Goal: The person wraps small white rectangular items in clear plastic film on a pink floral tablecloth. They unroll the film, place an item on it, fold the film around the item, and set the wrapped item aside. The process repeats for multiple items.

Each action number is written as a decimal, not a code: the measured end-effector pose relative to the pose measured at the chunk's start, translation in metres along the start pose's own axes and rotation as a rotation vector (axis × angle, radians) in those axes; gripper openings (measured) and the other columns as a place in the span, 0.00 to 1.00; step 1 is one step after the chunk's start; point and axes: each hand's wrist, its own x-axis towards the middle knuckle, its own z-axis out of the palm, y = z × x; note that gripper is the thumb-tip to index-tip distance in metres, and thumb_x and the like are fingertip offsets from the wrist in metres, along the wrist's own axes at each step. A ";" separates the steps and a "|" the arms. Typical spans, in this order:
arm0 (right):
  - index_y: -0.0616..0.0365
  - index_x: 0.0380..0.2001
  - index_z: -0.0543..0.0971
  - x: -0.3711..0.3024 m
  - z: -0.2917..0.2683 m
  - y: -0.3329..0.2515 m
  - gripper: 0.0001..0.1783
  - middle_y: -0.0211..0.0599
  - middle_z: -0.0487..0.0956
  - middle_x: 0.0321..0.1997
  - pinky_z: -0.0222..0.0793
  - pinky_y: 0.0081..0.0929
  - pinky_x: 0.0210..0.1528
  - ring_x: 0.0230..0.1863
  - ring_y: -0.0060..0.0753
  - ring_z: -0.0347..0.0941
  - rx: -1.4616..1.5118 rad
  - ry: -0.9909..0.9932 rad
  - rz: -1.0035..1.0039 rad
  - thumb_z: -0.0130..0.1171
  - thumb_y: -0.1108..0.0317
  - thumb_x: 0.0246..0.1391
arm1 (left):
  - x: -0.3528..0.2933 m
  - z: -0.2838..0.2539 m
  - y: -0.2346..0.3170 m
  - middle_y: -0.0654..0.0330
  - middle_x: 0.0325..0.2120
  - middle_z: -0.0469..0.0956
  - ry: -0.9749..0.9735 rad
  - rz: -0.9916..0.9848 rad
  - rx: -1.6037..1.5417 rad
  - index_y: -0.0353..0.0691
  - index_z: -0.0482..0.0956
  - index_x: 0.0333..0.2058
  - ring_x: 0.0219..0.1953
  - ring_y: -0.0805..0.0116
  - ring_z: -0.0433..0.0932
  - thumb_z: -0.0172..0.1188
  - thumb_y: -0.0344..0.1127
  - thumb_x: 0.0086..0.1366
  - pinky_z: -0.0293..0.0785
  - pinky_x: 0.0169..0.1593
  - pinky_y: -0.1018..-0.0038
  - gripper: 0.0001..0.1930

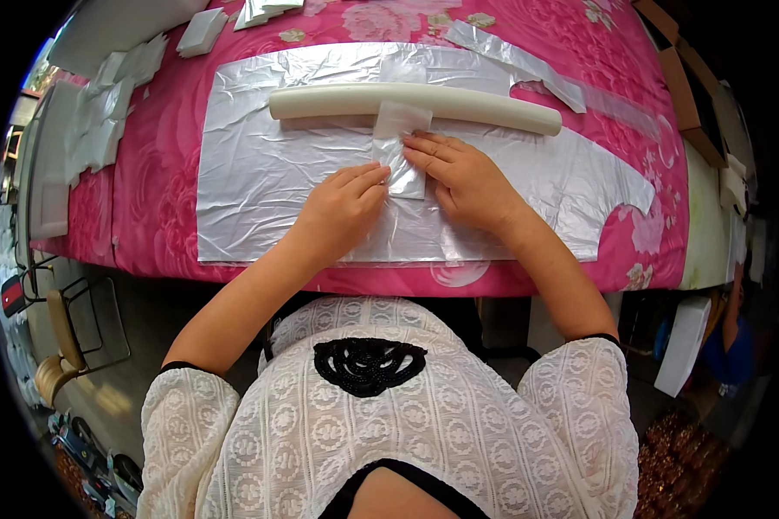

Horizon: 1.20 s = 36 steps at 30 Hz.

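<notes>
A silvery plastic sheet with creases lies spread in front of me. On its middle is a narrow folded piece of translucent plastic film, flanked by both hands. My left hand pinches its left edge, fingertips close together. My right hand grips its right side, with fingers reaching over the upper part and the thumb lower down. Just beyond them, a long cream tube lies crosswise on the sheet. The film's upper end rests over the near side of the tube. Parts of the film under my fingers are hidden.
A pink floral cloth covers the table. Stacks of white folded packets sit at the left, with more at the far side. A loose silvery strip lies far right. Cardboard boxes stand beyond the right edge.
</notes>
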 end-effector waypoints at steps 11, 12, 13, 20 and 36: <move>0.58 0.32 0.78 -0.035 0.007 -0.046 0.11 0.32 0.79 0.36 0.70 0.27 0.39 0.38 0.31 0.74 0.055 0.072 -0.207 0.55 0.70 0.41 | -0.023 -0.047 0.043 0.55 0.44 0.75 -0.174 0.045 -0.225 0.36 0.74 0.39 0.46 0.58 0.75 0.69 0.39 0.42 0.71 0.49 0.65 0.24; 0.56 0.34 0.79 -0.039 0.009 -0.050 0.15 0.31 0.79 0.38 0.71 0.28 0.38 0.37 0.31 0.75 0.053 0.069 -0.215 0.58 0.72 0.37 | -0.027 -0.046 0.041 0.55 0.44 0.75 -0.209 0.053 -0.190 0.36 0.73 0.41 0.47 0.59 0.74 0.69 0.41 0.41 0.70 0.51 0.65 0.27; 0.57 0.34 0.79 -0.041 0.009 -0.053 0.13 0.32 0.79 0.38 0.71 0.27 0.39 0.38 0.30 0.75 0.038 0.080 -0.210 0.57 0.71 0.39 | -0.030 -0.045 0.040 0.55 0.45 0.75 -0.241 0.060 -0.155 0.36 0.73 0.43 0.48 0.59 0.74 0.70 0.42 0.41 0.69 0.52 0.65 0.30; 0.57 0.30 0.78 -0.048 0.008 -0.066 0.10 0.30 0.77 0.38 0.69 0.27 0.39 0.41 0.29 0.73 0.019 0.233 -0.182 0.57 0.69 0.40 | -0.046 -0.027 0.039 0.59 0.41 0.77 -0.055 0.173 -0.101 0.38 0.77 0.35 0.42 0.65 0.77 0.65 0.31 0.42 0.73 0.46 0.68 0.17; 0.55 0.27 0.79 -0.057 0.008 -0.079 0.10 0.26 0.76 0.36 0.66 0.26 0.40 0.41 0.26 0.71 -0.112 0.299 -0.283 0.57 0.68 0.36 | -0.040 -0.036 0.052 0.61 0.39 0.78 0.083 0.196 -0.075 0.40 0.80 0.30 0.40 0.68 0.77 0.61 0.30 0.48 0.74 0.43 0.71 0.08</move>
